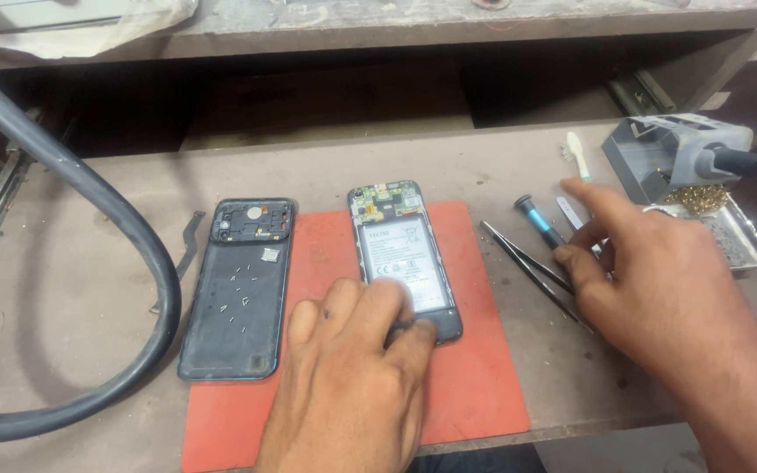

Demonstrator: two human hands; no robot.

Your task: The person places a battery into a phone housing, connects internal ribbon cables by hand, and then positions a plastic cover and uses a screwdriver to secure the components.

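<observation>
The opened phone (pixel 403 254) is laid face down on the red mat (pixel 475 368), in the middle of the surface (pixel 89 184). Its back is already taken off, so the battery and the circuit board at the top are exposed; the battery is not yet removed, as far as can be seen. The lower end of the phone is pressed by the left hand (pixel 352 385), fingers flat on it, nothing gripped. The right hand (pixel 659 289) is held loosely open over the tweezers (pixel 532 267) and the small screwdriver (pixel 541 223), with nothing clearly grasped. The removed back cover (pixel 238 289) lies just left of the mat, with small screws collected in it.
</observation>
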